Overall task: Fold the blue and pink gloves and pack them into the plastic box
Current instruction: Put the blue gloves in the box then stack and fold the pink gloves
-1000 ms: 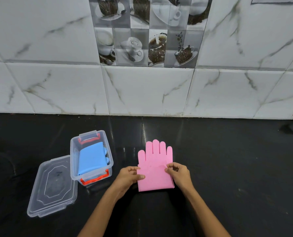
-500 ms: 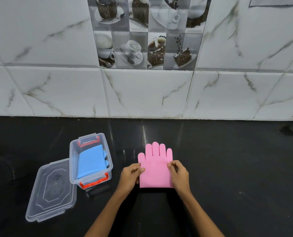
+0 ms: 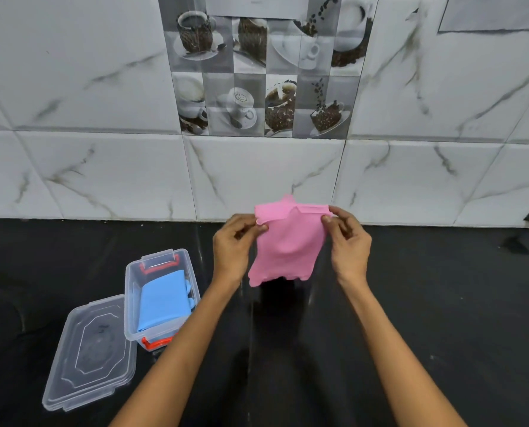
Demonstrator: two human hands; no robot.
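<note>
Forearms reach up from the bottom of the head view over the dark counter (image 3: 411, 303). Nearest on the left lies the clear lid (image 3: 90, 354), flat and loose, touching or just beside the plastic box (image 3: 130, 291) behind it. The box stands open, red latches at both ends, and the blue glove (image 3: 163, 300) already lies folded inside it, filling most of the floor, with a few finger tips showing at its right edge.

Further out, both hands hold the pink glove (image 3: 287, 245) up in the air above the counter, in front of the tiled wall (image 3: 72, 167). The left hand (image 3: 233, 243) pinches its upper left corner between thumb and fingers (image 3: 258, 229); the right hand (image 3: 349, 241) pinches the upper right corner the same way. The glove hangs down between them, long axis roughly vertical, its lower edge free and clear of the counter, the top already doubled over in a narrow fold.

The box lies down and to the left of the glove, so the left hand is the nearer one to it. By my reading the pink glove needs at least one more fold before it travels that way and goes in on top of the blue one.
</note>
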